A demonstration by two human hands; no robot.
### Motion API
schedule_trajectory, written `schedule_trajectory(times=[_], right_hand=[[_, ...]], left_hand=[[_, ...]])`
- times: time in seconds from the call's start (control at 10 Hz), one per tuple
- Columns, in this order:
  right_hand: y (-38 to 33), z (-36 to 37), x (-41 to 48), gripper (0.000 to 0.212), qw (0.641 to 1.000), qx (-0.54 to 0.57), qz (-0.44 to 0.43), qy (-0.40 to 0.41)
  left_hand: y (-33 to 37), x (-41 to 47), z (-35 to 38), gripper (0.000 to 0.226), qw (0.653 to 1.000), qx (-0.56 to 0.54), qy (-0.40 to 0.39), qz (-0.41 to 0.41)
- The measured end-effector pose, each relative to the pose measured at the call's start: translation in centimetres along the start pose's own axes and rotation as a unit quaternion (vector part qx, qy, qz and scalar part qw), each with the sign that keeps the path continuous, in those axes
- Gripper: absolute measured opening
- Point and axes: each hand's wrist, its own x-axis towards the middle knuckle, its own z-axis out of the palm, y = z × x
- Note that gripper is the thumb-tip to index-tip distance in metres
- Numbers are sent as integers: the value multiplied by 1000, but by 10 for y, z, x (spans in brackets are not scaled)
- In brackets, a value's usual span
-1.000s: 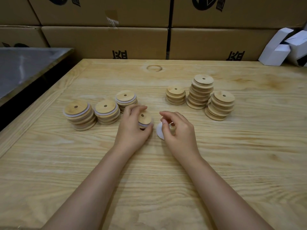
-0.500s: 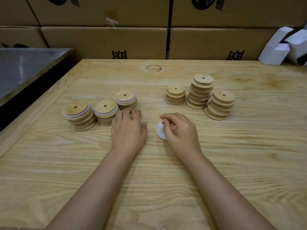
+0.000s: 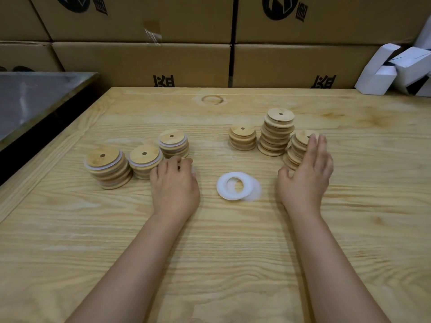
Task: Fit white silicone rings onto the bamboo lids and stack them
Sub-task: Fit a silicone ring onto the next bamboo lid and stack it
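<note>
At two o'clock, the lid stack (image 3: pixel 297 147) is neared
The right hand (image 3: pixel 306 174) is held with fingers straight and spread beside this leaning pile, which is easily toppled; the left hand (image 3: pixel 175 184) is curled, grip unseen; the rings (image 3: pixel 237 186) lie between.

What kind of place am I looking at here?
Probably a packing or warehouse workroom: printed cardboard cartons stacked behind a wooden worktable, and bamboo lids sorted into stacks.
</note>
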Motion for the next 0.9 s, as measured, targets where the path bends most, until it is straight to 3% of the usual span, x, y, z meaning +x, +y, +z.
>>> schedule_trajectory(times=[0.1, 0.4, 0.6, 0.9], right_hand=[[1, 2, 1, 82, 999, -7, -3, -50], [-1, 2, 0, 65, 1000, 0, 0, 28], [-2, -3, 0, 40, 990, 93, 37, 96], [-1, -6, 2, 30, 969, 210, 85, 100]], left_hand=[[0, 0, 1, 34, 1000, -12, -8, 4], [1, 0, 1, 34, 999, -36, -14, 17], [0, 0, 2, 34, 999, -41, -12, 15], [0, 1, 4, 35, 999, -47, -9, 16]])
